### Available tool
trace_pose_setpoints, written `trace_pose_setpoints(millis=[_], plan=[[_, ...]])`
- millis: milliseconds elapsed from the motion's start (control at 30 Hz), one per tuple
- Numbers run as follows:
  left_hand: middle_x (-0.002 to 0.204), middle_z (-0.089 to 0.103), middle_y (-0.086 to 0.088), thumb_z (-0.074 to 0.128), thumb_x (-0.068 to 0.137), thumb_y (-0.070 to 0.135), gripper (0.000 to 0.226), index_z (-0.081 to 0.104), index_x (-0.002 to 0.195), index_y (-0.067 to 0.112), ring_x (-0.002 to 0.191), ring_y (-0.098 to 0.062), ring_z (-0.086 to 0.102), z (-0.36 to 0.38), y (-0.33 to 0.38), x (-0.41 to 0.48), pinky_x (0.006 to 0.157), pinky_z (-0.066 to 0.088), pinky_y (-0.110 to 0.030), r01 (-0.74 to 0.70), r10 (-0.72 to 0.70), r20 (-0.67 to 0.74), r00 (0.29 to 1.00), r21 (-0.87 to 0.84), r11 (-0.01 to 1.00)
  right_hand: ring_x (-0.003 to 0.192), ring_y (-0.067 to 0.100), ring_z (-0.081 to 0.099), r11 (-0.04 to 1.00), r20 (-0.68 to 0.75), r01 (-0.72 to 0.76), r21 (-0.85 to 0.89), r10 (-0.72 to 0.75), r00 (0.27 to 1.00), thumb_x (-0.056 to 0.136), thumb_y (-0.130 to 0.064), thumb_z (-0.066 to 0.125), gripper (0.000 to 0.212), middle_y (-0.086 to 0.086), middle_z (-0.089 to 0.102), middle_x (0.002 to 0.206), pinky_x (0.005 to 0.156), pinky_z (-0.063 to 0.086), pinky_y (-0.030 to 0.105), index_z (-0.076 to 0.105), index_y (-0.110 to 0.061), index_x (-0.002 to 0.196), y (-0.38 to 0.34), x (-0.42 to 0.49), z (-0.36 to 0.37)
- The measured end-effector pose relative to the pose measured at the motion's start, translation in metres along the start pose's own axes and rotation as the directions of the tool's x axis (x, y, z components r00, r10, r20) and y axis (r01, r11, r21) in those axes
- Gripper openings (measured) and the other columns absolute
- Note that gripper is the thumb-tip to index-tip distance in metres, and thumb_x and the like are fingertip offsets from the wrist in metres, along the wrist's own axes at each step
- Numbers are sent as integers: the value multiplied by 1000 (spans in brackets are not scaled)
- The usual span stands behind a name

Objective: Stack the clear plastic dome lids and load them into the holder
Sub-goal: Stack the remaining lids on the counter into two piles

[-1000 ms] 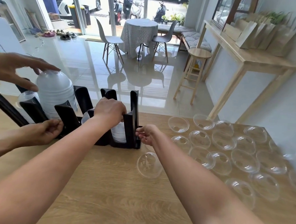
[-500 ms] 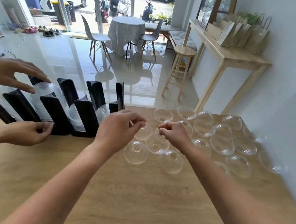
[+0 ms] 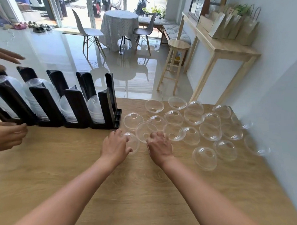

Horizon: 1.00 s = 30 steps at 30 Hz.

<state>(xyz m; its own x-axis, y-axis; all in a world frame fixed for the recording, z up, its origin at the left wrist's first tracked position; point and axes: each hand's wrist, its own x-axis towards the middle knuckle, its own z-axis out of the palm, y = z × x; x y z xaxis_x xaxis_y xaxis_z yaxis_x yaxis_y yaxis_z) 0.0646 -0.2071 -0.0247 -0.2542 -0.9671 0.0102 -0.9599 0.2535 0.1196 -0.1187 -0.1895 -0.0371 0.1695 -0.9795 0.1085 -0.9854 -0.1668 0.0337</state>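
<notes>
Your left fingers (image 3: 120, 133) curl over the far left side of the nearest dome lid (image 3: 134, 143), and the thumb comes round its near rim, so your left hand (image 3: 116, 145) has that lid cupped while it sits on the wooden table (image 3: 140, 189). Your right fingers (image 3: 154, 136) are bent, knuckles up, with their tips at the near right edge of the second dome lid (image 3: 144, 129). I cannot tell whether your right hand (image 3: 159, 145) actually pinches it or only touches it.

The two lids lie just beside each other, between your hands and a little beyond them, so nesting one on the other looks like a short move inward.

The other loose dome lids (image 3: 210, 132) spread to the right and farther back, and your right hand is the nearer one to them. The black holder (image 3: 108, 108) stands to the left and beyond, nearer your left hand. Its slots lean back away from you, and the stack in its rightmost slot (image 3: 95, 109) fills only the lower part. A finished stack will probably need tilting to that same slant before it goes in.

Another person's hand (image 3: 5, 136) rests at the holder's left end.
</notes>
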Motion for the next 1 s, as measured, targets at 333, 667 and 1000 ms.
trace_pose_setpoints(millis=[333,667,1000], plan=[[140,50,11,76,71,53,32,66,93,33,122,-15,52,-10,14,-50,88,44,-32,-14,24,40,999,-237,971,91,17,61,782,-201,-55,620,226,953,92,-25,63,12,-4,68,96,80,48,31,71,-19,99,4,-57,-41],[139,51,14,84,59,46,37,62,87,34,125,-15,49,35,67,-111,91,46,-33,-114,151,81,985,-350,930,43,5,39,-83,470,-541,837,616,632,97,-13,53,21,-4,61,61,37,31,17,74,-15,97,99,-182,-16],[135,51,7,84,62,45,49,58,99,28,120,-16,48,40,106,-114,91,45,-31,-209,243,70,967,-320,924,44,13,57,52,456,-643,764,663,594,94,-18,54,17,3,67,64,38,46,28,69,-21,87,119,-219,2]])
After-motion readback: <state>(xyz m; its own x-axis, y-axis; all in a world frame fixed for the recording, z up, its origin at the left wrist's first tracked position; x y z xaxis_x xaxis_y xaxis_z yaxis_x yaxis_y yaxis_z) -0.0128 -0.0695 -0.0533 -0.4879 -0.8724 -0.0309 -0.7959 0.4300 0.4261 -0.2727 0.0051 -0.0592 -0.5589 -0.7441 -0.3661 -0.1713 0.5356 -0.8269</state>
